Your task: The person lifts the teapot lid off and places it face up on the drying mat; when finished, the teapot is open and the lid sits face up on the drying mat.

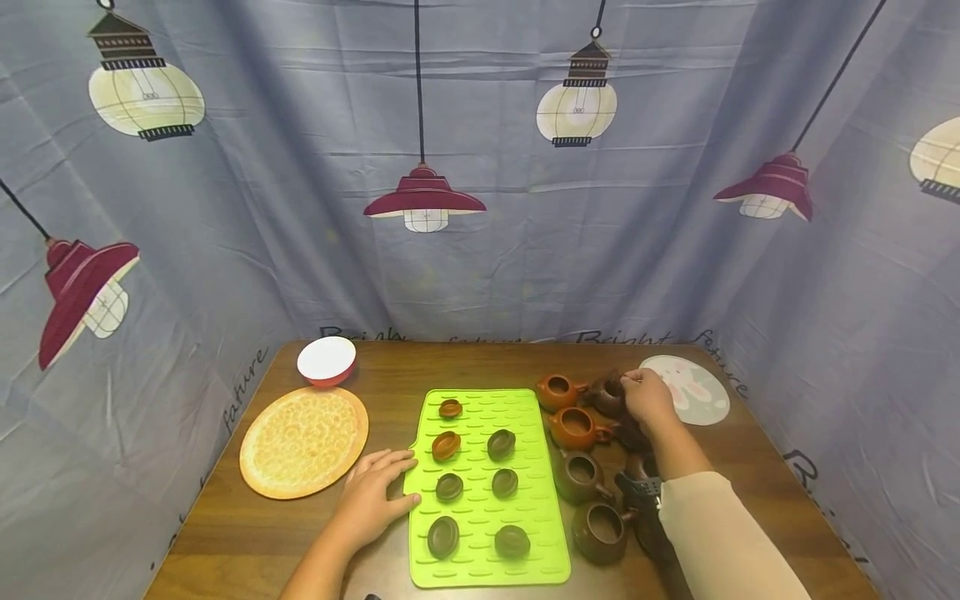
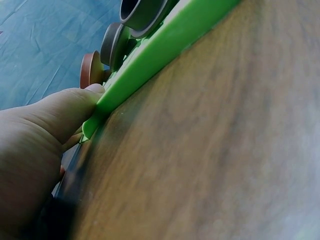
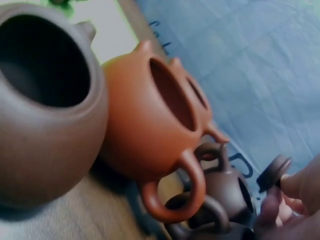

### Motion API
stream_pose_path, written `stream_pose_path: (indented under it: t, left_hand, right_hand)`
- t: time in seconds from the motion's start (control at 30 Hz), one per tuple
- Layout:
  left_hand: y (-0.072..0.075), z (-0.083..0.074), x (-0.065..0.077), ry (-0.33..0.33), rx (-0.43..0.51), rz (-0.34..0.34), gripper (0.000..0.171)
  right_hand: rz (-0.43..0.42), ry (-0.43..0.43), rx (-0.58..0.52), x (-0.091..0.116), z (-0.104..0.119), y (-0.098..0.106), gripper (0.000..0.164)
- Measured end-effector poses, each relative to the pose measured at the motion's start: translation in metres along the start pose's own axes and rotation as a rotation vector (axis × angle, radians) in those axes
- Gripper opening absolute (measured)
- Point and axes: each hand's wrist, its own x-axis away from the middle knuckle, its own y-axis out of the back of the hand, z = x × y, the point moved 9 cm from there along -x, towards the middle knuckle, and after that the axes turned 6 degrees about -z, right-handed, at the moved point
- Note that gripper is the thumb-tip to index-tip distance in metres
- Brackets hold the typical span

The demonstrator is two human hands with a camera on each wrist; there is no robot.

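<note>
My left hand [image 1: 371,500] rests at the left edge of a lime-green silicone mat [image 1: 534,492], its thumb touching the rim in the left wrist view. Small round teapot lids lie on the mat: orange-brown ones such as this lid [image 1: 446,446] toward the back, and several dark ones such as this lid [image 1: 512,542]. My right hand [image 1: 648,400] pinches a dark brown teapot lid [image 3: 273,173] between thumb and fingers, above a dark teapot [image 3: 227,192]. Nearer the right wrist camera are an orange teapot [image 3: 132,115] and a lidless dark brown teapot [image 3: 45,145].
Several lidless teapots line the mat's right side, including an orange teapot [image 1: 558,433] and a dark teapot [image 1: 600,546]; others are partly hidden under my right arm. A round pizza-like mat [image 1: 303,442], a white-and-red bowl [image 1: 327,360] and a rabbit-print placemat [image 1: 708,408] lie around.
</note>
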Motion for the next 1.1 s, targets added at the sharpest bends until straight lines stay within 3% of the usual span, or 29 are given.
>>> stream_pose_path:
  t: [0.23,0.33,0.43,0.6,1.1]
  left_hand:
    - [0.001,-0.001,0.001,-0.002,0.001,-0.003,0.061]
    - [0.001,0.0,0.001,-0.002,-0.003,-0.003,0.061]
    - [0.001,0.0,0.001,-0.001,-0.001,-0.005,0.061]
    - [0.001,0.0,0.001,0.001,0.006,-0.007,0.061]
    - [0.001,-0.001,0.0,0.004,-0.005,-0.008,0.06]
  right_hand:
    - [0.165,-0.123,-0.574,0.005,0.001,-0.019,0.045]
    - [0.22,-0.178,-0.792,0.01,0.004,-0.025,0.032]
    - [0.242,-0.205,-0.935,0.013,0.009,-0.029,0.019]
    - [0.235,-0.207,-0.972,0.016,0.015,-0.036,0.019]
    - [0.272,-0.126,-0.855,0.029,0.047,-0.074,0.017]
